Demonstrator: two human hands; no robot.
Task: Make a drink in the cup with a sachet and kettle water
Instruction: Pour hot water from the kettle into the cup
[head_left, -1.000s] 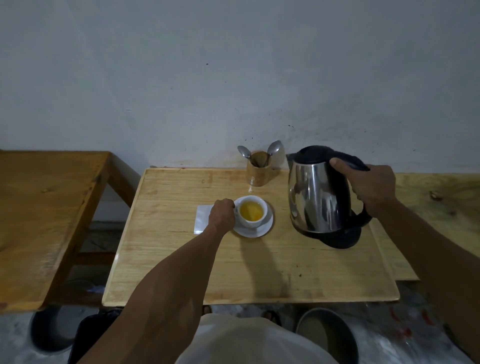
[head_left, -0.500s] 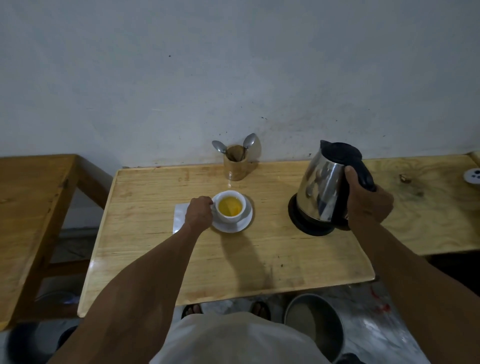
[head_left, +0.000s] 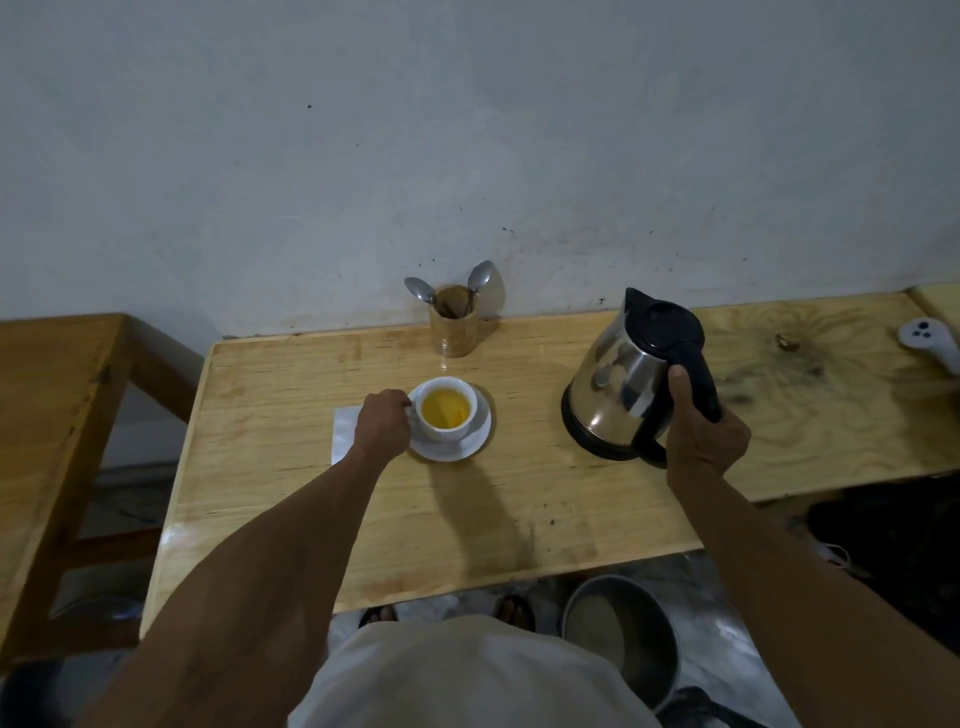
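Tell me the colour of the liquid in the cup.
Yellow-orange, seen in the head view inside the white cup.

My left hand (head_left: 383, 427) grips the cup (head_left: 448, 408) at centre frame; my right hand (head_left: 704, 434) holds the kettle (head_left: 631, 382) at right.

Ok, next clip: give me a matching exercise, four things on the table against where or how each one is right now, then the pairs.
Things:
1. cup
2. kettle
3. spoons
4. sachet

States:
A. upright in the wooden holder by the wall
B. flat on the table, partly under the left hand
C. on the saucer, holding yellow liquid
D. handle gripped by the right hand

Pairs: 1-C, 2-D, 3-A, 4-B
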